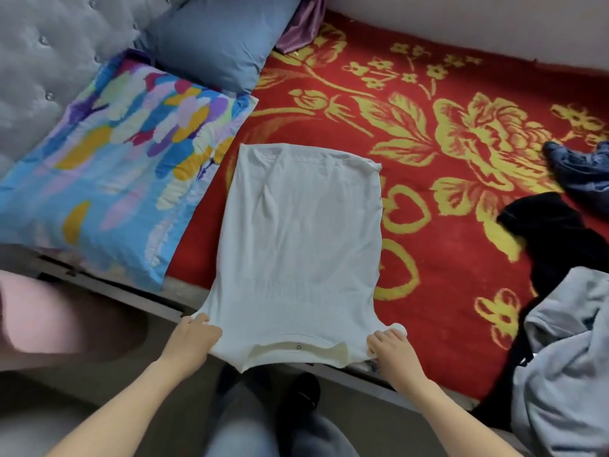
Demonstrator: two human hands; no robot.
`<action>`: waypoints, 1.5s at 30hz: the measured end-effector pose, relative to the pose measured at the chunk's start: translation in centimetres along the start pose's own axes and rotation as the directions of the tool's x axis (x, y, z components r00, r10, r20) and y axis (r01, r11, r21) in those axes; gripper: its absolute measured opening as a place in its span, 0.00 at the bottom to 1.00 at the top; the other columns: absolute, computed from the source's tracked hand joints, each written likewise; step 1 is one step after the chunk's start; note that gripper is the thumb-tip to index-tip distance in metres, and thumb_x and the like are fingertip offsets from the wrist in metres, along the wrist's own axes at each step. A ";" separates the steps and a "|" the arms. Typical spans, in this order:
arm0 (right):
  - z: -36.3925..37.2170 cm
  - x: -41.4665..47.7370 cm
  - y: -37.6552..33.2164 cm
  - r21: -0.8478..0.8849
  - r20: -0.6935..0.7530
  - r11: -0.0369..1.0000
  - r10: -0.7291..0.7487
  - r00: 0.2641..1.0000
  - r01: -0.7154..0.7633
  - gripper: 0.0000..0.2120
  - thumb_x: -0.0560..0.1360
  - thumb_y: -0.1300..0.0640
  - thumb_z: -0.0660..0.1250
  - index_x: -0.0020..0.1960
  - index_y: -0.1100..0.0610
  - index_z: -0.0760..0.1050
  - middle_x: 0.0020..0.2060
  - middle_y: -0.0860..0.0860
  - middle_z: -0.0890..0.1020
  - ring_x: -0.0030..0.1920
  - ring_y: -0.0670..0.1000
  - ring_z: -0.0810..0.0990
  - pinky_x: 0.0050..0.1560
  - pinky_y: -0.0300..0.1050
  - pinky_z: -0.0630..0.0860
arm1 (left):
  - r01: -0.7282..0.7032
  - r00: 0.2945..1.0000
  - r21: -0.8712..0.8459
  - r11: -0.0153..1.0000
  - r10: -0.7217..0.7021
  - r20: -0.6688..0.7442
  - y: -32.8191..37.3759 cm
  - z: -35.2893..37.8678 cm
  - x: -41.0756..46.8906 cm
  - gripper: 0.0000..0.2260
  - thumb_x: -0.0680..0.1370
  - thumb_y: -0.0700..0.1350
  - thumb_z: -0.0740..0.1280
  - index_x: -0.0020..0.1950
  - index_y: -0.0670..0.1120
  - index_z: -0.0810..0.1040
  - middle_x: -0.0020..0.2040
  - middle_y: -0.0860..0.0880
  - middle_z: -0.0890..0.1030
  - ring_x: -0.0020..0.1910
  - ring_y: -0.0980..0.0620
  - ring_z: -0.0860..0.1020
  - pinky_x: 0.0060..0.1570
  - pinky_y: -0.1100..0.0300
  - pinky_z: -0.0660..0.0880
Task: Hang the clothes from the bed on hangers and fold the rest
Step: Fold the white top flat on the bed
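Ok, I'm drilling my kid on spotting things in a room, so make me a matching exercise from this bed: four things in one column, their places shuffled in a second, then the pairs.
Things
1. white T-shirt
2. black garment
3. plain blue pillow
4. multicoloured pillow

Places
A. far end, beside a purple cloth
B. right side, against a pale grey garment
C. middle, gripped by the left hand and the right hand
D. left, next to the T-shirt

Pairs: 1-C, 2-B, 3-A, 4-D
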State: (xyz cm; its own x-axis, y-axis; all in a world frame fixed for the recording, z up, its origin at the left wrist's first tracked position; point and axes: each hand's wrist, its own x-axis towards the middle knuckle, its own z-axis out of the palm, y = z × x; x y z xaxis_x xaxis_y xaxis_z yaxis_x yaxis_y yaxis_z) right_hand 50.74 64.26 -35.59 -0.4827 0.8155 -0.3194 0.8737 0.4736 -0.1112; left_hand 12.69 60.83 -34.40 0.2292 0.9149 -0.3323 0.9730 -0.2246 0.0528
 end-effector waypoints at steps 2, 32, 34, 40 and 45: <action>-0.3 0.0 0.0 -0.039 0.061 0.999 -0.017 0.998 0.019 0.26 0.39 0.69 0.75 0.28 0.50 0.66 0.24 0.43 0.67 0.23 0.46 0.65 0.34 0.37 0.59 | -0.076 0.991 0.098 0.992 0.065 0.113 -0.2 0.8 0.4 0.24 0.46 0.30 0.68 0.29 0.50 0.59 0.29 0.53 0.60 0.28 0.51 0.65 0.29 0.65 0.60; 0.4 18.2 6.2 0.244 0.090 0.621 0.750 0.655 -0.745 0.14 0.75 0.59 0.62 0.61 0.57 0.73 0.54 0.55 0.77 0.61 0.59 0.71 0.54 0.53 0.66 | 0.423 0.857 -0.708 0.565 -0.503 0.111 -9.4 2.7 20.0 0.14 0.75 0.41 0.68 0.60 0.51 0.78 0.59 0.47 0.79 0.62 0.43 0.72 0.57 0.48 0.69; 1.6 18.9 5.6 0.171 0.217 0.571 0.773 0.596 -0.803 0.29 0.76 0.51 0.63 0.74 0.54 0.57 0.72 0.58 0.62 0.73 0.58 0.56 0.66 0.56 0.62 | 0.584 0.788 -0.515 0.628 -0.590 0.173 -8.3 4.3 20.3 0.31 0.75 0.51 0.68 0.75 0.53 0.59 0.75 0.43 0.58 0.72 0.41 0.56 0.66 0.42 0.59; 7.6 17.4 0.9 0.070 0.113 0.803 0.583 0.804 -0.592 0.27 0.70 0.57 0.72 0.68 0.58 0.71 0.67 0.68 0.68 0.68 0.68 0.66 0.55 0.62 0.73 | 0.792 0.573 -0.517 0.325 -0.687 0.447 -3.2 9.7 18.3 0.42 0.75 0.58 0.66 0.77 0.52 0.40 0.77 0.40 0.40 0.74 0.36 0.45 0.69 0.37 0.52; 9.7 16.2 1.0 0.308 0.170 0.493 0.813 0.557 -0.814 0.29 0.78 0.47 0.59 0.76 0.53 0.54 0.75 0.60 0.53 0.75 0.60 0.51 0.68 0.60 0.59 | 0.758 0.528 -0.623 0.193 -0.743 0.412 -3.0 11.2 17.3 0.37 0.73 0.55 0.70 0.76 0.47 0.55 0.74 0.39 0.57 0.71 0.37 0.58 0.65 0.41 0.61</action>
State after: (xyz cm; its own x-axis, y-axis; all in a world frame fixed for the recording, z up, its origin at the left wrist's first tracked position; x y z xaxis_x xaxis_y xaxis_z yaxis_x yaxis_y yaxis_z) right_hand 44.36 74.69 -50.04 0.4516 0.7828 -0.4281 0.8421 -0.5325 -0.0853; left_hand 13.44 73.62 -50.83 -0.6129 0.5115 -0.6023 0.3779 0.8591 0.3452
